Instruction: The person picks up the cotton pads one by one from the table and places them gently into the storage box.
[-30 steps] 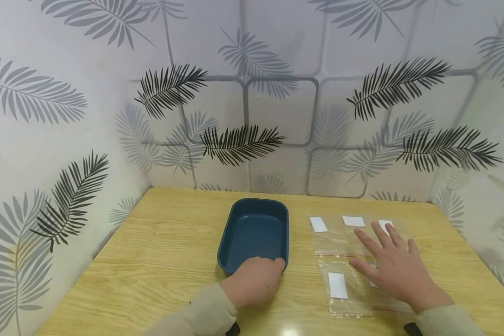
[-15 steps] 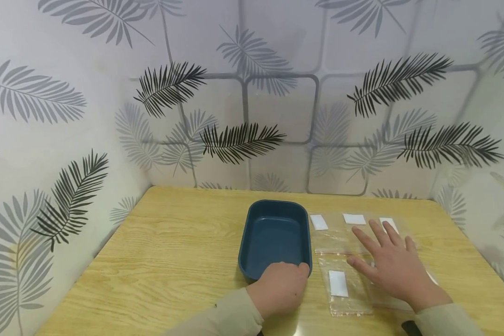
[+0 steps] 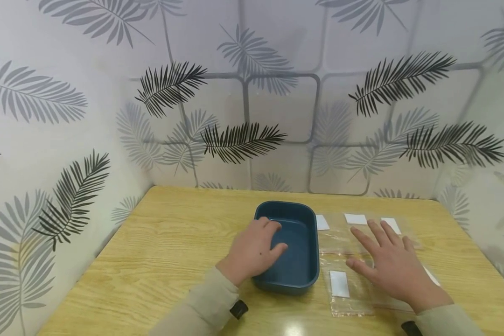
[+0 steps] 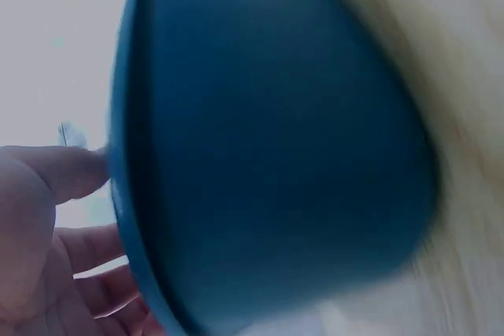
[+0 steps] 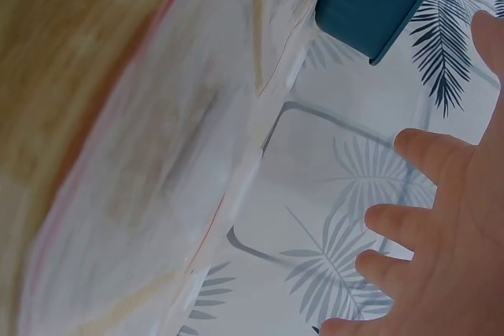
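In the head view a deep blue rectangular tray (image 3: pixel 297 254) with rounded corners stands on the table. My left hand (image 3: pixel 252 249) is over its left rim, thumb and index finger apart; whether it touches the rim I cannot tell. The left wrist view has the tray's outer wall (image 4: pixel 276 139) filling most of the picture. To the right, my right hand (image 3: pixel 396 270) spreads its fingers above clear zip bags (image 3: pixel 357 289) laid out flat. A white label (image 3: pixel 339 283) shows on the front left bag. Part of the bags lies hidden under that hand.
The bags lie in two rows, the back ones with white labels (image 3: pixel 355 219) too. The tray's right side is close against the back left bag's label. Wood-grain table (image 3: pixel 164 242) extends to the left, and leaf-patterned walls (image 3: pixel 277 107) rise at the back and sides.
The tray has shifted right, up to the bags. My left hand has left its front rim and moved to the left side, fingers loosened. The right hand has barely moved.
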Tool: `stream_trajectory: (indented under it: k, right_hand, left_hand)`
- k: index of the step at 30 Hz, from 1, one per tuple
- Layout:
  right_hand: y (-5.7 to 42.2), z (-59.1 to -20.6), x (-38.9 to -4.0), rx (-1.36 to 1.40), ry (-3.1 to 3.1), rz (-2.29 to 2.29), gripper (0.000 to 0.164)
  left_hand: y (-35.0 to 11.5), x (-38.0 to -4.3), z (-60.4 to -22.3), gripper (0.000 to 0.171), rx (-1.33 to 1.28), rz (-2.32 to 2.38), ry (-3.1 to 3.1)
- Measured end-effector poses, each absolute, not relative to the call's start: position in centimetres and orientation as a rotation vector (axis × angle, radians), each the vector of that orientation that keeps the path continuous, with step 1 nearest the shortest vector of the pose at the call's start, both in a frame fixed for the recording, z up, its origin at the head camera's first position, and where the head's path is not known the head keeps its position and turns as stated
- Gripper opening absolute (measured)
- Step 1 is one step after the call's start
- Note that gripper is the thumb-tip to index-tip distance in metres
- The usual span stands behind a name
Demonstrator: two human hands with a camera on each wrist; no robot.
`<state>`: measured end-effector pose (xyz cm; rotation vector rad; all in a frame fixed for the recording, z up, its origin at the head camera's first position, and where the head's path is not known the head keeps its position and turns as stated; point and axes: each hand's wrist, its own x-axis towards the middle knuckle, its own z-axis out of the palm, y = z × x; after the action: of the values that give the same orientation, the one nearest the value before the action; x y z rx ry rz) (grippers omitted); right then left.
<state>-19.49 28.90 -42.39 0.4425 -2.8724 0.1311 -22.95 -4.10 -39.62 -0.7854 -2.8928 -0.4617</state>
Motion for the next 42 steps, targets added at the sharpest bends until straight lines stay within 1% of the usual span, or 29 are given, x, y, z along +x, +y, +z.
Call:
stream_trajectory:
  k: [4,11,14,18,22,28,34,38,42]
  right_hand:
    - [28.8,-42.5,-19.4,0.471,-2.860,0.177,0.079]
    - [28.6,-42.9,-19.4,0.543,-2.861,0.229,0.080]
    - [28.5,-42.9,-19.4,0.585,-2.870,0.235,0.080]
    - [28.3,-42.9,-19.3,0.629,-2.883,0.241,0.075]
    - [27.6,-43.1,-19.2,0.679,-2.928,0.238,0.072]
    - [26.6,-43.7,-18.9,0.700,-3.001,0.201,0.063]
    - [26.0,-43.8,-18.8,0.697,-3.055,0.188,0.064]
    - [25.8,-43.8,-18.9,0.695,-3.058,0.209,0.061]
    - [25.6,-43.9,-19.1,0.670,-3.083,0.226,0.061]
  left_hand:
    - [-6.3,-24.8,-40.6,0.049,-0.602,-0.709,-2.883]
    - [-8.6,-27.3,-43.5,0.053,-0.347,-1.596,-2.815]
    - [-9.2,-27.9,-44.4,0.054,-0.286,-1.911,-2.718]
    - [-9.6,-28.3,-45.1,0.053,-0.296,-2.157,-2.596]
    - [-9.8,-28.3,-45.7,0.051,-0.311,-2.330,-2.473]
    - [-9.9,-28.0,-46.6,0.050,-0.321,-2.529,-2.324]
    - [-9.9,-27.6,-47.0,0.050,-0.313,-2.601,-2.255]
    - [-10.0,-27.6,-47.1,0.049,-0.319,-2.625,-2.234]
    - [-10.0,-27.7,-47.2,0.051,-0.370,-2.637,-2.209]
